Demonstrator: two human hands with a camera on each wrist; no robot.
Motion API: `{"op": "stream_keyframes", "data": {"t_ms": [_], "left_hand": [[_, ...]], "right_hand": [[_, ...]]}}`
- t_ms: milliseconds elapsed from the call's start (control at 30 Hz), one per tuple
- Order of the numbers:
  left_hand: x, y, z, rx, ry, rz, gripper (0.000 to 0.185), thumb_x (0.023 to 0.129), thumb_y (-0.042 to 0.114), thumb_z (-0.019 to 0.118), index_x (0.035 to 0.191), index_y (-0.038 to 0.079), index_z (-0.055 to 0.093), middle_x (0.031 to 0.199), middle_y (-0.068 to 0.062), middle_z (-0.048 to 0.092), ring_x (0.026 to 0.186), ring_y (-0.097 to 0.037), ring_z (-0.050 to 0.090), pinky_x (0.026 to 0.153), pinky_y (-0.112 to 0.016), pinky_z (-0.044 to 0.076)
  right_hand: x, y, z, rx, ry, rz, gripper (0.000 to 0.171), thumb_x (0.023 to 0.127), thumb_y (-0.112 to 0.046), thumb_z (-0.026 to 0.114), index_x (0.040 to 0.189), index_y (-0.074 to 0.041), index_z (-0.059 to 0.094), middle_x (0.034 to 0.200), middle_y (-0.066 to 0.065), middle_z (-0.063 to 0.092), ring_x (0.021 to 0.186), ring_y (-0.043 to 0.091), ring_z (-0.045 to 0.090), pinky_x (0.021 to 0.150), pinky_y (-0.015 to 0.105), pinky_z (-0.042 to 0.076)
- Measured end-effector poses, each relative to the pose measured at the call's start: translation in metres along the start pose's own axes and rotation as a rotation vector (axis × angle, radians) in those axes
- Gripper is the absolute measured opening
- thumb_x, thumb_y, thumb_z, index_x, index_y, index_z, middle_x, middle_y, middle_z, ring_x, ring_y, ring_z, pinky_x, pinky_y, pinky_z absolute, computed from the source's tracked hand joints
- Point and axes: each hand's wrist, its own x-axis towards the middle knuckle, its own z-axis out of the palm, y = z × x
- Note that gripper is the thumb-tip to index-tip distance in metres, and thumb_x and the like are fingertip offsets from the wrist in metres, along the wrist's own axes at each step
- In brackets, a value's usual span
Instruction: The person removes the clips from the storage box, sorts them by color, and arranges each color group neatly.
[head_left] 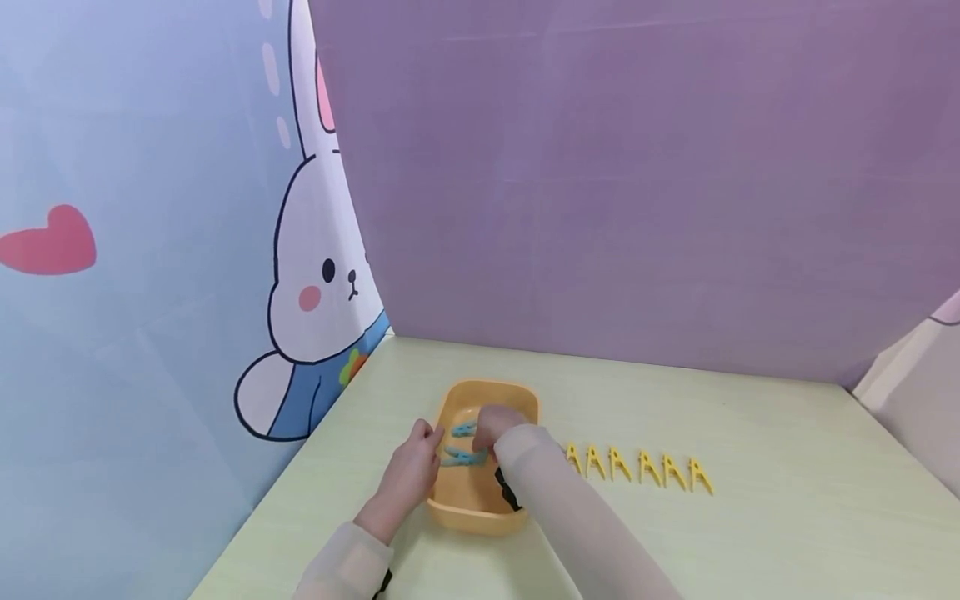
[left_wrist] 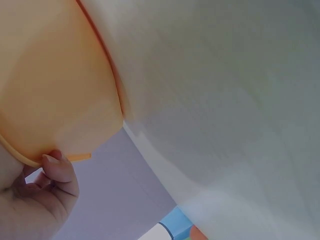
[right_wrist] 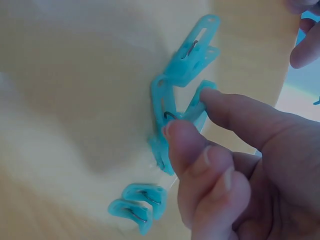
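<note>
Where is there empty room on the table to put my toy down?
The table is bare behind the yellow clothespins, up to the purple wall. It is crowded around the orange tub, with both hands and blue clothespins.

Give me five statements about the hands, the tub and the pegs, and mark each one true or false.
1. The right hand pinches a blue peg inside the orange tub. True.
2. The left hand lies flat on the table. False: it holds the tub's rim.
3. Yellow pegs stand in a row to the right of the tub. True.
4. The yellow pegs are in the tub. False: they are on the table.
5. The tub holds only one blue peg. False: several.
</note>
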Motion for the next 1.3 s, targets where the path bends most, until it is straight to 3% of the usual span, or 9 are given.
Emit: {"op": "stream_keyframes", "data": {"t_ms": [233,567,767,1033,1300], "left_hand": [[0.002,0.002,-0.001,-0.007,-0.029,-0.035,0.043,0.081,-0.005,0.061,0.123,-0.007,0.053,0.095,-0.005,0.041,0.066,-0.013,0.046,0.052,-0.021,0.041],[0.002,0.0,0.001,0.007,-0.028,-0.021,0.043,0.081,-0.004,0.061,0.123,-0.008,0.053,0.095,-0.007,0.042,0.067,-0.013,0.047,0.053,-0.022,0.042],[0.001,-0.003,0.001,0.025,0.003,0.015,0.042,0.08,-0.005,0.063,0.121,-0.008,0.055,0.095,-0.007,0.044,0.067,-0.013,0.049,0.054,-0.022,0.043],[0.0,-0.007,-0.001,0.028,0.032,0.032,0.041,0.078,-0.006,0.063,0.118,-0.01,0.056,0.094,-0.008,0.044,0.066,-0.014,0.049,0.054,-0.024,0.044],[-0.002,-0.009,-0.006,0.025,0.04,0.039,0.04,0.078,-0.006,0.064,0.117,-0.011,0.056,0.094,-0.009,0.045,0.064,-0.015,0.049,0.053,-0.024,0.044]], "right_hand": [[0.001,0.001,-0.002,0.024,0.009,-0.01,0.015,0.078,-0.015,0.07,0.07,-0.003,0.069,0.043,0.001,0.052,0.035,0.011,0.044,0.044,0.022,0.038],[-0.001,0.0,-0.009,0.042,0.011,-0.001,0.017,0.079,-0.013,0.068,0.067,-0.002,0.066,0.041,0.0,0.046,0.035,0.01,0.042,0.039,0.021,0.035],[-0.009,-0.002,-0.02,0.129,-0.004,0.007,0.016,0.079,-0.011,0.068,0.068,0.0,0.066,0.048,0.004,0.053,0.036,0.01,0.042,0.037,0.019,0.034],[-0.013,0.006,-0.032,0.24,-0.029,-0.068,0.03,0.08,-0.011,0.066,0.052,-0.005,0.056,0.047,0.003,0.053,0.036,0.01,0.041,0.036,0.019,0.036],[-0.018,0.022,-0.043,0.337,0.009,-0.126,0.04,0.082,-0.015,0.066,0.046,-0.008,0.049,0.047,0.003,0.051,0.037,0.01,0.041,0.04,0.022,0.04]]}}
